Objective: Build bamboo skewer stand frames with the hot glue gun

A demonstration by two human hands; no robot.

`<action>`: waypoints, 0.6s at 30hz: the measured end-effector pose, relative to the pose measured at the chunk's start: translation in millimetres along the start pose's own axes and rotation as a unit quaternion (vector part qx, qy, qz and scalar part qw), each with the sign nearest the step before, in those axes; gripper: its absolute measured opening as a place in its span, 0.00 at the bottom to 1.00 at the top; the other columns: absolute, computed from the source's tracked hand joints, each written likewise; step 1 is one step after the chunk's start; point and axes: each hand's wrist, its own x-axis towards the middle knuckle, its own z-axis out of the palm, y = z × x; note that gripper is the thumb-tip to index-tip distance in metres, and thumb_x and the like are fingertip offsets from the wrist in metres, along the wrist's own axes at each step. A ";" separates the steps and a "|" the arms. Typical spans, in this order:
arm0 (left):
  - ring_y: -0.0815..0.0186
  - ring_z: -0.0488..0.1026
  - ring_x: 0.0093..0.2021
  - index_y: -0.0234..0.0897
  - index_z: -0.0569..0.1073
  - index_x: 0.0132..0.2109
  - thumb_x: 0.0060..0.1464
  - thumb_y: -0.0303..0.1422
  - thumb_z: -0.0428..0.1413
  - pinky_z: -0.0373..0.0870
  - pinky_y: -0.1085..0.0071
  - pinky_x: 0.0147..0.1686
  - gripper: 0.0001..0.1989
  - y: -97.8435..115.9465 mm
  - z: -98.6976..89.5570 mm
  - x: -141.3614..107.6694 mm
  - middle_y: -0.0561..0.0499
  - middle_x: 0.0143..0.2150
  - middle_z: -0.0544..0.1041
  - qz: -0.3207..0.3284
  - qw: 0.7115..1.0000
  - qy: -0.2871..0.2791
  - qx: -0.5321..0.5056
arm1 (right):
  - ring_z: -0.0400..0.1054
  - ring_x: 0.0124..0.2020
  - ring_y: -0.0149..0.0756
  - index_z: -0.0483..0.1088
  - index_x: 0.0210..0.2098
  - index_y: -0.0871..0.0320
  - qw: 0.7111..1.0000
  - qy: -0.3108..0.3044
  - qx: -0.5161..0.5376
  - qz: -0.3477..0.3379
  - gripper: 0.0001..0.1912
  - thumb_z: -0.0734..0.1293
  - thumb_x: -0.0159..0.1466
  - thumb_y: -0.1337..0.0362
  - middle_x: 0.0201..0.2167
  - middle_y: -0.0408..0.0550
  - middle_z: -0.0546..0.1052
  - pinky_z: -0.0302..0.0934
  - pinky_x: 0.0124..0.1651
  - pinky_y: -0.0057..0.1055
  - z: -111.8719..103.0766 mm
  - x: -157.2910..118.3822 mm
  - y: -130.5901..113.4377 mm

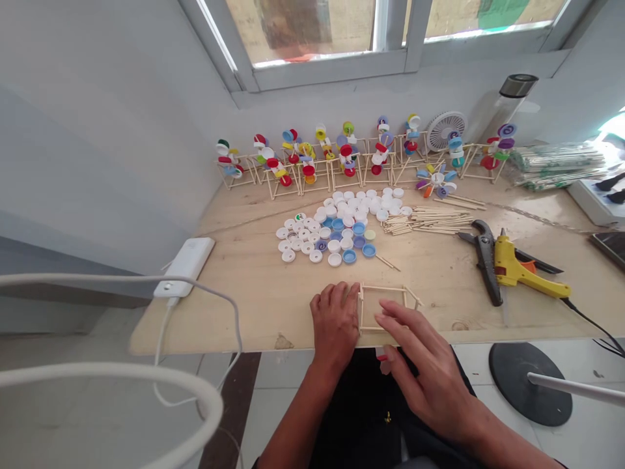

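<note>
A small frame of thin wooden sticks (383,287) lies at the front edge of the wooden table. My left hand (336,322) rests on the tabletop with its fingers bent, holding the left side of the frame; its thumb is mostly hidden. Over the frame's right front part reaches my right hand (422,365), fingers stretched out and thumb apart, with nothing visible between them. A small red object (381,357) shows by the right thumb, too covered to name. Beyond the hands lie white and blue bottle caps (349,256) and two loose sticks (388,262).
Finished stick-and-cap wheel models (308,170) line the wall. A stick pile (434,220), cutter (486,260) and yellow glue gun (530,277) lie on the right. A white power bank (184,267) with a cable sits left. Behind stand a fan (446,131) and a bottle (510,107).
</note>
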 end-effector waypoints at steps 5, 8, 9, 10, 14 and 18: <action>0.56 0.64 0.51 0.41 0.70 0.54 0.53 0.23 0.50 0.58 0.59 0.49 0.21 -0.6 -0.1 -0.3 0.46 0.50 0.72 0.000 1.000 0.001 -0.006 | 0.64 0.52 0.41 0.64 0.55 0.57 0.992 0.109 -0.039 0.045 0.22 0.60 0.61 0.75 0.51 0.54 0.70 0.61 0.53 0.40 -20.6 -13.4 23.4; 0.57 0.64 0.51 0.41 0.70 0.54 0.54 0.24 0.49 0.58 0.59 0.49 0.21 -0.9 0.8 -0.8 0.45 0.50 0.72 0.002 1.000 0.008 -0.005 | 0.65 0.51 0.43 0.64 0.54 0.56 0.986 0.106 -0.089 0.092 0.19 0.60 0.63 0.71 0.50 0.53 0.71 0.60 0.52 0.43 -20.3 -23.8 52.6; 0.56 0.64 0.51 0.41 0.70 0.54 0.54 0.24 0.48 0.58 0.58 0.49 0.21 -1.0 1.0 -0.9 0.45 0.50 0.73 0.002 1.000 0.009 -0.005 | 0.65 0.51 0.43 0.64 0.54 0.56 0.985 0.091 -0.105 0.102 0.19 0.60 0.63 0.70 0.50 0.53 0.71 0.61 0.52 0.43 -18.7 -27.2 61.6; 0.56 0.65 0.51 0.41 0.70 0.54 0.55 0.24 0.48 0.58 0.58 0.49 0.21 -1.0 1.1 -0.9 0.45 0.50 0.73 0.002 1.000 0.009 -0.006 | 0.65 0.50 0.43 0.64 0.54 0.56 0.984 0.076 -0.118 0.109 0.18 0.60 0.64 0.68 0.49 0.53 0.72 0.61 0.51 0.44 -16.6 -30.3 69.5; 0.55 0.65 0.50 0.41 0.70 0.54 0.55 0.23 0.47 0.58 0.57 0.49 0.21 -0.8 1.2 -0.6 0.45 0.50 0.73 0.001 1.000 0.007 -0.005 | 0.66 0.46 0.44 0.66 0.51 0.56 0.980 0.029 -0.159 0.117 0.16 0.59 0.64 0.65 0.45 0.52 0.74 0.61 0.48 0.44 -8.1 -35.9 88.0; 0.55 0.65 0.50 0.41 0.71 0.54 0.55 0.24 0.47 0.58 0.57 0.49 0.20 -0.5 1.1 -0.2 0.45 0.49 0.73 0.005 1.000 0.012 0.002 | 0.67 0.43 0.43 0.70 0.47 0.56 0.978 0.012 -0.181 0.108 0.14 0.59 0.64 0.64 0.41 0.52 0.75 0.60 0.45 0.42 -3.7 -29.4 93.5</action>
